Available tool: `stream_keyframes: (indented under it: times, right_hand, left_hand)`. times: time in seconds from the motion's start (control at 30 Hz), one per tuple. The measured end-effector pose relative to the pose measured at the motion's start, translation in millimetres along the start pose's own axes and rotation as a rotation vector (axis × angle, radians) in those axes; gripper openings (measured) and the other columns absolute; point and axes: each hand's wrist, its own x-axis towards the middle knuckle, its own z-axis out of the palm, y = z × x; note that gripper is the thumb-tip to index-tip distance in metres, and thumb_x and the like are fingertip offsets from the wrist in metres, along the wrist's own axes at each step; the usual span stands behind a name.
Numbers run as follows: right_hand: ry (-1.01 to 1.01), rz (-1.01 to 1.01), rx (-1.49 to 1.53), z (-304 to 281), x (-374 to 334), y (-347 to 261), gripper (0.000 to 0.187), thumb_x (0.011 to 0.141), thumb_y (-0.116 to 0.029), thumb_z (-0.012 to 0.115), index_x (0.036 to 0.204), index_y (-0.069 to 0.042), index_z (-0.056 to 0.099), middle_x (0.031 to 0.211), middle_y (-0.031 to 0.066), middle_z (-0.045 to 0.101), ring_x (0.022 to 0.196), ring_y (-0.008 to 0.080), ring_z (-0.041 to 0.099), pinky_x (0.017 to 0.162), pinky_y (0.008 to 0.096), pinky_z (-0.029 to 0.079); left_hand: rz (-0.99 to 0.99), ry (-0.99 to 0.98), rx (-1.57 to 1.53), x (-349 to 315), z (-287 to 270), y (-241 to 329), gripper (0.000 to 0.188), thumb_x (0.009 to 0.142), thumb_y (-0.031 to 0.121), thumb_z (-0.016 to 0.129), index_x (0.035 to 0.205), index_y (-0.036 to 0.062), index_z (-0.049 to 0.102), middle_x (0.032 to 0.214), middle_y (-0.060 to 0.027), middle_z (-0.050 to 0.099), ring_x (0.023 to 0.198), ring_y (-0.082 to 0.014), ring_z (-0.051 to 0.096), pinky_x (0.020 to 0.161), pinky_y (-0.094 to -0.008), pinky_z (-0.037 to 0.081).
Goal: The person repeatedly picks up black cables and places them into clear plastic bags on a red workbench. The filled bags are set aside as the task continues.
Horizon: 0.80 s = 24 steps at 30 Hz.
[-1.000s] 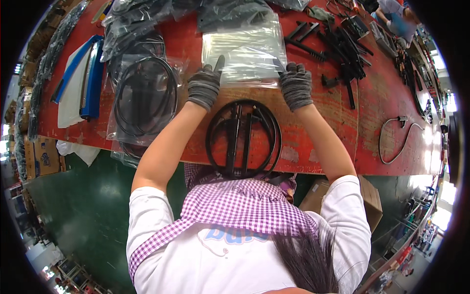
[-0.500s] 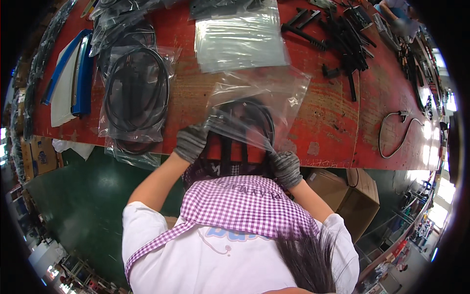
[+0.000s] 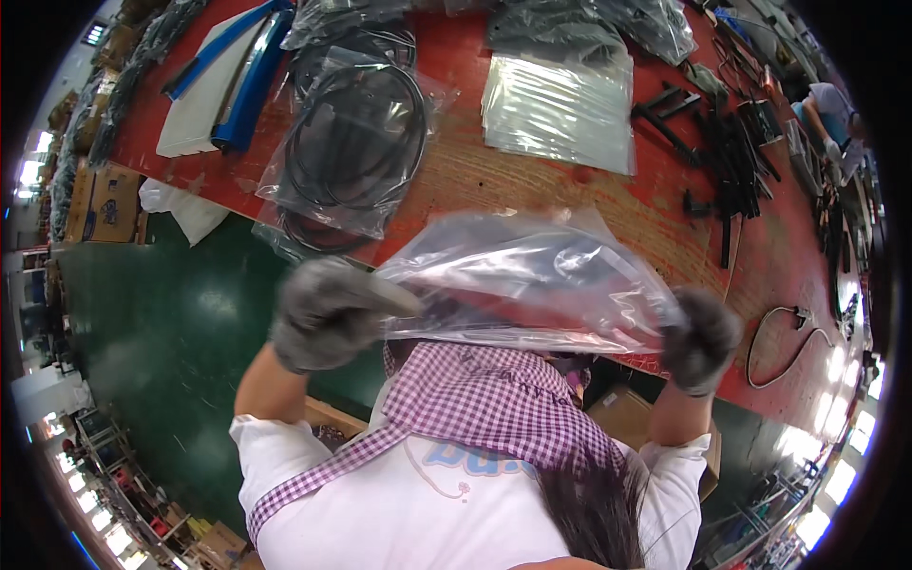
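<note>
A clear plastic bag (image 3: 532,280) is stretched between my two grey-gloved hands above the front edge of the red table. Dark contents show faintly through it; glare and blur hide their shape. My left hand (image 3: 328,313) pinches the bag's left end, its thumb side pointing inward along the film. My right hand (image 3: 701,340) is closed on the opposite end and is smeared by motion. Left of the bag on the table lies a pile of clear bags with coiled black cables (image 3: 356,142) inside. Beyond it sits a stack of flat clear bags (image 3: 560,109).
Blue-edged white equipment (image 3: 223,81) lies at the far left of the table. Black metal parts (image 3: 731,161) are heaped at the right, near a loose looped cable (image 3: 760,356). Another person (image 3: 826,114) works at the far right. Cardboard boxes (image 3: 622,418) stand below the table's edge.
Both hands have come up and spread apart, pulling the bag wide and nearer to me. The view has turned, so the table's things appear shifted right.
</note>
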Motion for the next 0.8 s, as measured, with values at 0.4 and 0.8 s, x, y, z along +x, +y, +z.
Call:
stream_keyframes:
  times: [0.4, 0.8]
  right_hand:
    - [0.223, -0.222, 0.05, 79.7, 178.3, -33.8, 0.019, 0.079, -0.012, 0.056, 0.097, -0.007, 0.062, 0.062, 0.0043, 0.058, 0.054, 0.0129, 0.055, 0.051, 0.0268, 0.044]
    - [-0.526, -0.096, -0.267, 145.6, 62.4, 34.3, 0.017, 0.078, -0.025, 0.056, 0.09, -0.013, 0.057, 0.064, 0.0107, 0.058, 0.061, 0.0289, 0.06, 0.055, 0.0405, 0.048]
  left_hand:
    - [0.071, 0.52, 1.112, 114.6, -150.2, -6.9, 0.02, 0.088, 0.012, 0.053, 0.105, 0.0094, 0.061, 0.069, 0.0001, 0.058, 0.053, -0.0053, 0.049, 0.046, -0.0202, 0.041]
    - [-0.669, 0.583, 1.424, 54.6, -291.4, -167.8, 0.031, 0.079, 0.03, 0.053, 0.101, 0.011, 0.065, 0.098, -0.0107, 0.065, 0.089, -0.026, 0.061, 0.079, -0.034, 0.045]
